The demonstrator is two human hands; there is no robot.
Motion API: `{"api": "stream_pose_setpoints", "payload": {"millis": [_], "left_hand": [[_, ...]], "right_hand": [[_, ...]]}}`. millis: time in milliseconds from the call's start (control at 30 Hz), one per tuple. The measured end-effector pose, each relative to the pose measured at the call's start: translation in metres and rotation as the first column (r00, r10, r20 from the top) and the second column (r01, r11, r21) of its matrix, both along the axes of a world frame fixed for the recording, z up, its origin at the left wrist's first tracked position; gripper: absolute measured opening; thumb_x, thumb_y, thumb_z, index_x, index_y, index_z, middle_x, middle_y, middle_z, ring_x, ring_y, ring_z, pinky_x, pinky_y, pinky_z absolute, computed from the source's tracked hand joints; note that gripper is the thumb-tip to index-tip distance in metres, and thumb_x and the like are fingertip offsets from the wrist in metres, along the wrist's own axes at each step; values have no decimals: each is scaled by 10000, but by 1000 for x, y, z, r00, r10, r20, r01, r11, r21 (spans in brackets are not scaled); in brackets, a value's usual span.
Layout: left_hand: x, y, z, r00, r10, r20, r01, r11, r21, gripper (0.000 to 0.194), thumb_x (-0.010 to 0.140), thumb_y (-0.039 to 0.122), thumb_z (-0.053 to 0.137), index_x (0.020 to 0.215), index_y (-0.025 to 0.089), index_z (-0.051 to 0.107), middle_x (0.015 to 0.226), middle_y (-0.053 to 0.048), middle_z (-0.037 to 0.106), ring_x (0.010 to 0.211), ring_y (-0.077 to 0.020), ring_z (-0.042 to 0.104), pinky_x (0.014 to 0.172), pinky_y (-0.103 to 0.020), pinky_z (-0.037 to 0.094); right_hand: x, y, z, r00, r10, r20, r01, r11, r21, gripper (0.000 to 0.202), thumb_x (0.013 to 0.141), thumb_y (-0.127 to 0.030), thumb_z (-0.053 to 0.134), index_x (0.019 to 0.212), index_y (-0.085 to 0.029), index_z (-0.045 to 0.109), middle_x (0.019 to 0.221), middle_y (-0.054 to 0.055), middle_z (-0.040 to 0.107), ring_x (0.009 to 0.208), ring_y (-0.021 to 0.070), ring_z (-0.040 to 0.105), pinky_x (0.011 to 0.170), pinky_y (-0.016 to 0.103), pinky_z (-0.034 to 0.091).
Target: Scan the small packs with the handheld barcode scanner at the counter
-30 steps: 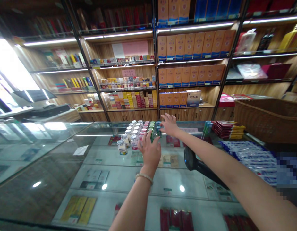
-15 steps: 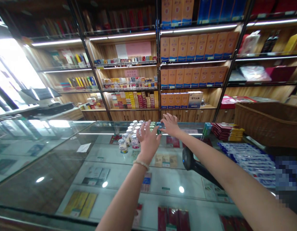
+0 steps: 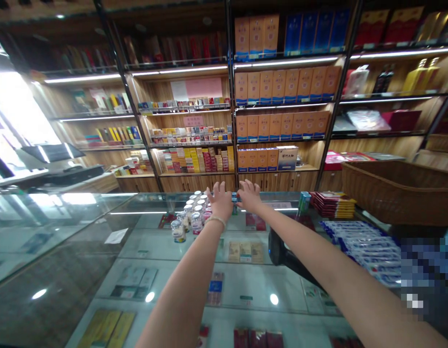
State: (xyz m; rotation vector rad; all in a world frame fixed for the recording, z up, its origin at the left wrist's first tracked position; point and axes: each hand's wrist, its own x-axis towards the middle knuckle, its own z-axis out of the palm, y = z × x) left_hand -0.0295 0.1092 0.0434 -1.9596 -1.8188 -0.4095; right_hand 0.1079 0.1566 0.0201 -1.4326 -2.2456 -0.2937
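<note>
My left hand [image 3: 221,204] reaches over the far part of the glass counter, fingers spread, beside rows of small white-lidded bottles [image 3: 178,231]. It partly hides the right end of those rows. Just right of it stands a small blue-green can [image 3: 234,197], between my two hands. My right hand [image 3: 249,196] is at the can's right side, its thumb and fingers apart and their tips at the can. Whether those tips press on the can is too small to tell.
A black handheld scanner [image 3: 277,247] stands under my right forearm. To the right are blue-green cans [image 3: 304,200], stacked red-and-yellow packets [image 3: 333,205], blue-and-white packs [image 3: 362,246] and a wicker basket [image 3: 394,193]. A paper slip [image 3: 116,236] lies left. Stocked shelves stand behind the counter.
The view has tilted up and shifted slightly right. My left hand has moved closer to the can and now covers the green-topped items beside it. My right hand stays at the can.
</note>
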Motion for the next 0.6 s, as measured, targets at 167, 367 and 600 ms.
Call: {"api": "stream_pose_setpoints", "payload": {"millis": [167, 367, 600], "left_hand": [[-6, 8, 1, 1000, -2, -18, 1, 1000, -25, 275, 872, 199, 616, 1062, 248, 809, 1620, -98, 475, 1549, -353, 269, 1253, -666, 146], [-10, 13, 1, 1000, -2, -23, 1, 999, -40, 265, 836, 257, 686, 1069, 275, 812, 1613, -93, 486, 1546, -360, 263, 1252, -666, 123], [-4, 19, 5, 1000, 8, -22, -9, 999, -37, 260, 844, 284, 696, 1071, 252, 818, 1600, -113, 497, 1541, -381, 276, 1253, -671, 134]], "right_hand": [[-7, 1, 0, 1000, -6, -5, 5, 1000, -13, 195, 877, -324, 769, 1031, -211, 733, 1640, 149, 406, 1560, 331, 233, 1214, 611, 202], [-9, 5, 1, 1000, 3, -5, -3, 1000, -30, 191, 872, -273, 737, 1051, -206, 741, 1640, 147, 408, 1562, 321, 223, 1218, 595, 189], [-6, 9, 2, 1000, 5, -5, -5, 999, -35, 192, 882, -260, 719, 1064, -202, 737, 1646, 154, 401, 1567, 325, 215, 1218, 598, 181]]}}
